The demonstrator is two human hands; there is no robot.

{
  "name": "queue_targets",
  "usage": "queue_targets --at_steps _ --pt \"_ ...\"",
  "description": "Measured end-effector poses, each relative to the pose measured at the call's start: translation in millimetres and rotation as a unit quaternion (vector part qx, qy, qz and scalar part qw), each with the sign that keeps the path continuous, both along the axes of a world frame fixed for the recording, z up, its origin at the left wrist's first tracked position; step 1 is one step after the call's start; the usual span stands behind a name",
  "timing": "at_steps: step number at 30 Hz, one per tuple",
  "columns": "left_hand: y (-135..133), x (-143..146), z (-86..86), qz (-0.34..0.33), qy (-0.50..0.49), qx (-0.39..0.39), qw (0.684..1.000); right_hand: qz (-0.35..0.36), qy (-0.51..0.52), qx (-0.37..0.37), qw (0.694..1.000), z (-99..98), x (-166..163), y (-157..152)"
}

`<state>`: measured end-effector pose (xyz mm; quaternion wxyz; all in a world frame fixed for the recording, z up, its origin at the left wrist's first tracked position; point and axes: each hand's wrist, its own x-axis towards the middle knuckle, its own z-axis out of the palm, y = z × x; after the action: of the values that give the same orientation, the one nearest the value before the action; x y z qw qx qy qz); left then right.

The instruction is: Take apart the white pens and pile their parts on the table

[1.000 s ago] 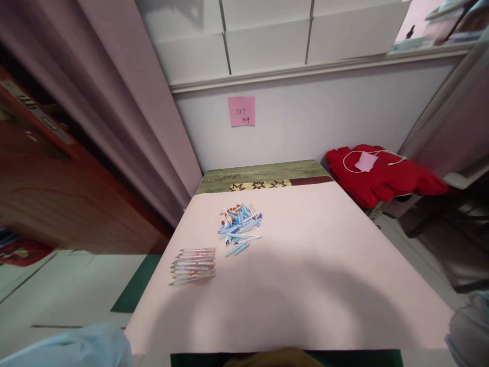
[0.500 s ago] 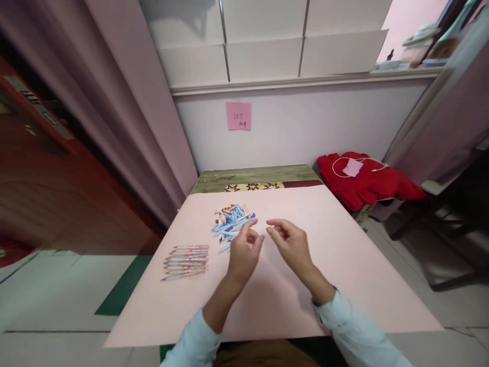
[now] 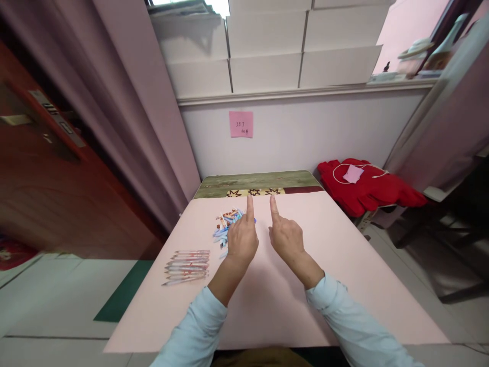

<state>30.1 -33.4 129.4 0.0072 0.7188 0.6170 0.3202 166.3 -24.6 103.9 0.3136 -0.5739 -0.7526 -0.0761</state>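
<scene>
We hold both hands up over the pink sheet, each with its index finger stretched straight out toward twelve o'clock and the other fingers curled into the palm; neither hand has hold of anything. Our left hand (image 3: pixel 241 239) hovers just at the three o'clock edge of the loose heap of pen parts (image 3: pixel 226 228), partly covering it, so the heap sits within an easy reach of that hand. Our right hand (image 3: pixel 286 238) is just beside the left, at its three o'clock, over a bare stretch of the sheet. Whether the fingertips touch the surface we cannot tell.

At about eight o'clock from the left hand lies a row of assembled pens (image 3: pixel 187 266), laid side by side and parallel, well apart from the heap; we judge that keeps finished ones separate from the loose pieces. The pink sheet (image 3: pixel 344 285) covers most of the table (image 3: pixel 260 180), likely giving a plain ground on which small parts show up.

Farther out, at twelve o'clock, a pink sticky note (image 3: pixel 241 124) is stuck on the wall. At two o'clock a red garment (image 3: pixel 372 188) lies bundled beside the table with a white cable on top.
</scene>
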Motion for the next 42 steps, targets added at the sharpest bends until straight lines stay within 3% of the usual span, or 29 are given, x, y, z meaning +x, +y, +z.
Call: queue_targets --at_steps 3,6,11,18,28,42 --pt "7 4 10.8 0.035 0.134 0.022 0.99 -0.022 -0.062 0.03 0.997 10.1 -1 9" --pt "9 6 15.8 0.062 0.188 0.033 0.98 -0.038 -0.078 0.055 0.995 19.0 -2 14" --pt "6 4 14.0 0.077 0.196 0.043 0.977 -0.046 -0.067 0.088 0.993 25.5 1 13" --pt "4 7 10.6 0.073 0.193 0.023 0.978 -0.039 -0.048 0.083 0.995 19.8 2 12" --pt "11 14 19.5 0.093 0.183 0.033 0.978 -0.054 -0.05 0.134 0.988 21.8 -2 20" --pt "21 8 -6.3 0.073 0.202 0.002 0.977 -0.036 -0.048 0.088 0.994 3.2 -4 24"
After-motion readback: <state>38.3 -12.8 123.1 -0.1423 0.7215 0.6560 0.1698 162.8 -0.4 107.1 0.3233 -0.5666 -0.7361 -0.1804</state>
